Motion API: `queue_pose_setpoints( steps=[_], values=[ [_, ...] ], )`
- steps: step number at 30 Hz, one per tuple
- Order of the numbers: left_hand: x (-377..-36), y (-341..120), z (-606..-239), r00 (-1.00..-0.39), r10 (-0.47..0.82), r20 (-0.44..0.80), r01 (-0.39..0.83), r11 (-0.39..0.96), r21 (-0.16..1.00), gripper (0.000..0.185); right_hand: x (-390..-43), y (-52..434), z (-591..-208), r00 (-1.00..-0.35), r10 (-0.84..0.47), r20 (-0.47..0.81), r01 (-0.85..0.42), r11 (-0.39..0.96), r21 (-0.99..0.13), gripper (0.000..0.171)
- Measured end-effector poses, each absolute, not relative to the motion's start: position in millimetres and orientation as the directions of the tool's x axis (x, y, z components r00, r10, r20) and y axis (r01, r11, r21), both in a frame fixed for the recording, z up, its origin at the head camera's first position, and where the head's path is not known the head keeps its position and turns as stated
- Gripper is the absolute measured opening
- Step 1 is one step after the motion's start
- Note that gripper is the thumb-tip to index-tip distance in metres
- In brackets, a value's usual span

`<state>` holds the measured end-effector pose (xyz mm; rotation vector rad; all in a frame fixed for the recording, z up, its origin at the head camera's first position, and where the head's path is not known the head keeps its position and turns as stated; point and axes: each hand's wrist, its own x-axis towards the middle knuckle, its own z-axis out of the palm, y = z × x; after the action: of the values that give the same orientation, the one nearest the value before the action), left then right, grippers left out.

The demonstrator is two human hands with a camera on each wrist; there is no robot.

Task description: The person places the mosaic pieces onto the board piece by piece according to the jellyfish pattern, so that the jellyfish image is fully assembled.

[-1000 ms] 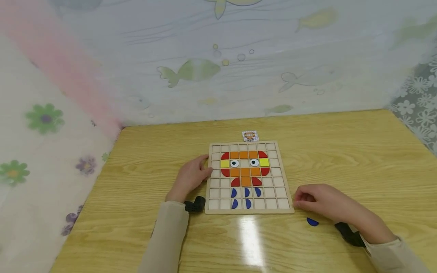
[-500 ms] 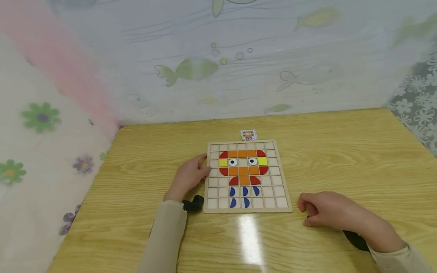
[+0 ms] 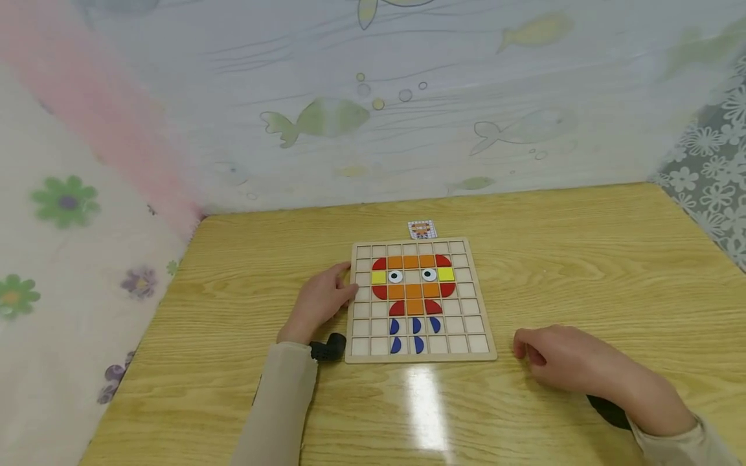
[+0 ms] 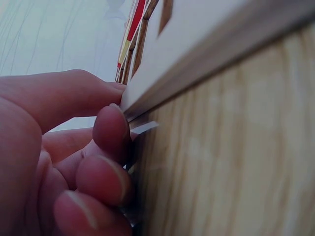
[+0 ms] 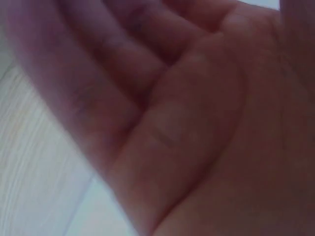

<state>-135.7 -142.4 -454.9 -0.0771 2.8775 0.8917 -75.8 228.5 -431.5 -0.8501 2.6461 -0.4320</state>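
Note:
A wooden grid board [image 3: 479,357] lies on the table, bearing red, orange and yellow pieces, two eye discs and several blue half-circle pieces [image 3: 394,326]. At its left edge my left hand [image 3: 320,303] grips the rim; in the left wrist view the thumb [image 4: 83,96] lies against the board's edge [image 4: 172,73], the other fingers curled beside it. Right of the board's near corner, my right hand [image 3: 574,362] is low over the table with fingers curled. The loose blue half-circle is hidden at its fingertips. The right wrist view shows mainly the palm [image 5: 192,118], blurred.
A small printed card [image 3: 422,229] with a coloured pattern on a grid lies behind the board. The wood-grain table [image 3: 262,259] meets a wall [image 3: 431,149] with fish drawings at the back. A black wrist device [image 3: 329,347] sits by the board's left front corner.
My right hand has moved away from the board's corner, over the loose blue half-circle, which has gone from sight beneath the fingers. The left hand keeps its place; the view has shifted slightly.

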Motion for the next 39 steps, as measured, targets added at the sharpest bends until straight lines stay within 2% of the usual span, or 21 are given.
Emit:
queue_pose_setpoints(
  steps=[7, 11, 19, 27, 39],
  values=[
    [-136, -142, -455, -0.989, -0.016, -0.15, -0.098, 0.822, 0.561, 0.055, -86, 218, -423, -0.73, -0.678, -0.091, -0.563, 0.671, -0.482, 0.014],
    [-135, -142, -454, -0.988, -0.015, -0.153, -0.1, 0.821, 0.562, 0.055, -91, 199, -423, -0.725, -0.688, -0.034, -0.585, 0.642, -0.495, 0.014],
    [-135, -142, -452, -0.989, -0.01, -0.147, -0.092, 0.823, 0.561, 0.055, -100, 158, -430, -0.762, -0.645, -0.059, -0.506, 0.649, -0.568, 0.008],
    [-136, -142, -453, -0.989, -0.008, -0.149, -0.091, 0.822, 0.563, 0.055, -101, 141, -440, -0.795, -0.605, -0.051, -0.467, 0.662, -0.586, 0.004],
    [-137, -143, -455, -0.99, -0.004, -0.142, -0.084, 0.824, 0.56, 0.055, -95, 134, -440, -0.825, -0.563, -0.048, -0.458, 0.716, -0.527, 0.005]
  ],
)
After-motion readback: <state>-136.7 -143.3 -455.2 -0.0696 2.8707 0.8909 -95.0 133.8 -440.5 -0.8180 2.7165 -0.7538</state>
